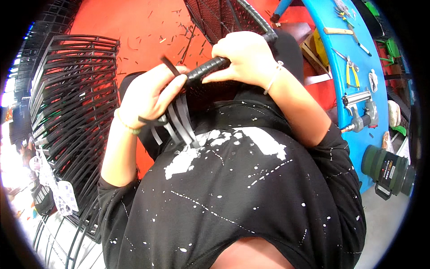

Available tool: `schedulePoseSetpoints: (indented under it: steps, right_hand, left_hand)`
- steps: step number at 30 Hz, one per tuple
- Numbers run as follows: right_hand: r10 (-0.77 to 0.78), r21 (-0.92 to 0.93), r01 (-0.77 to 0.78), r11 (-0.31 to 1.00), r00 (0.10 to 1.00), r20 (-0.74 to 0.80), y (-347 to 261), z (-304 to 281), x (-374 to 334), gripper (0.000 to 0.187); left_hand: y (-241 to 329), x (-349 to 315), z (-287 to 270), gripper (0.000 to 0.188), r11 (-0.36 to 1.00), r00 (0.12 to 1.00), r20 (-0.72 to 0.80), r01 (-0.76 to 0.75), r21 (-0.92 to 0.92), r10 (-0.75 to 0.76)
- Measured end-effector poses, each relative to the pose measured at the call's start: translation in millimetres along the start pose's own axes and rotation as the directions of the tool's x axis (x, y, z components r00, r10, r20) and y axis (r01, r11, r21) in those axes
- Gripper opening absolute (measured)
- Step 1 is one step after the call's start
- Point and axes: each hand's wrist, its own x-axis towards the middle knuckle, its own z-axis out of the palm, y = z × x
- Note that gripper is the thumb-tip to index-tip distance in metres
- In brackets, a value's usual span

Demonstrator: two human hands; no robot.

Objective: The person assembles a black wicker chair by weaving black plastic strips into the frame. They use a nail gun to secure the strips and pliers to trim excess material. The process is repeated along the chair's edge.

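Observation:
A black bar [207, 71], wound round with flat black strip, crosses in front of my lap. My left hand [150, 94] is closed at the bar's left end, thumb and fingers pinched on the strip there. Several loose black strips [181, 119] hang below this hand toward my shirt, and a short strip end sticks up above the fingers. Farther right, my right hand [247, 58] is wrapped round the same bar from above. Beyond the hands, a dark woven frame [212, 24] with a wrapped edge reaches up to the top; its join with the bar is partly hidden.
Stacked black slatted frames [78, 89] stand close on my left. Strip scraps lie on the red floor [134, 27]. At right, a blue table [319, 11] carries a wooden-handled tool [338, 31], yellow-handled pliers [352, 71] and a metal air tool [360, 112]; a dark green cylinder [380, 163] is nearer.

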Motion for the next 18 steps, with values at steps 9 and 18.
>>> schedulePoseSetpoints:
  steps: [9,18]
  right_hand:
    - [-0.053,0.092,0.042,0.995,0.99,0.128,-8.5,0.8,8.8,0.045]
    - [-0.017,0.037,0.006,0.999,0.954,0.298,-21.8,2.9,24.8,0.048]
  left_hand:
    - [33.0,5.3,-0.8,0.045,0.762,0.989,0.101,0.148,-0.631,-0.109]
    - [56.4,33.1,-1.7,0.051,0.126,0.888,0.172,0.246,-0.961,-0.426]
